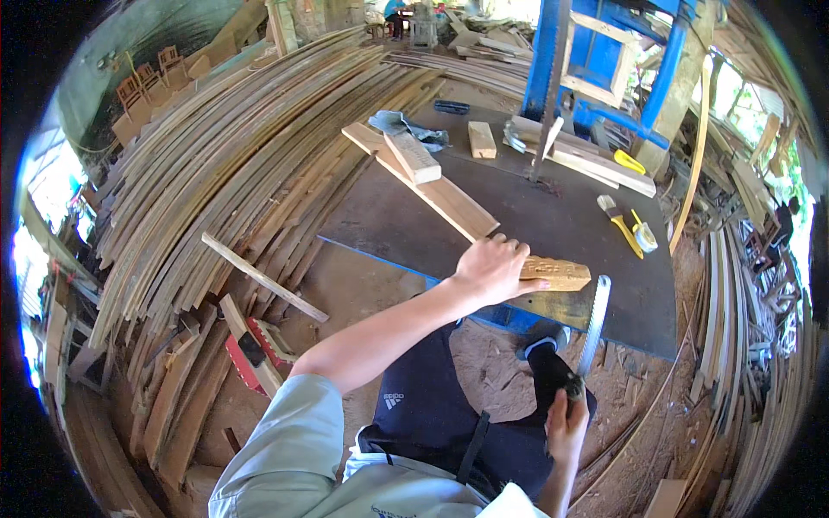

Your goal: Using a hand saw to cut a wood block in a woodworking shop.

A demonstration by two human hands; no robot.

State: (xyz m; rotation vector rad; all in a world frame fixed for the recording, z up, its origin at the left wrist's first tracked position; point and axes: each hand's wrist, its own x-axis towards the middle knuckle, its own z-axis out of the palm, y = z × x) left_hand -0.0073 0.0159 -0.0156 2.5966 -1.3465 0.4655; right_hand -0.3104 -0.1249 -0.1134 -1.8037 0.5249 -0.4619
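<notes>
My left hand (494,269) grips a rough, light-brown wood block (566,274) at the near edge of the dark metal table (630,319). My right hand (566,423) holds a hand saw (595,319) by its dark handle, its pale toothed blade pointing up just right of the block. Beyond my left hand a long board (458,208) lies with a shorter pale piece (414,160) across it. Behind them are a crumpled blue-grey cloth (406,129) and a small wood block (482,140).
The blue machine (542,60) with its upright blade stands at the back, near stacked pieces (596,163), a brush (618,223) and a tape roll (642,238). Long timber (199,164) fills the left floor; more strips (725,302) lie right. A distant person (395,17) is at the back.
</notes>
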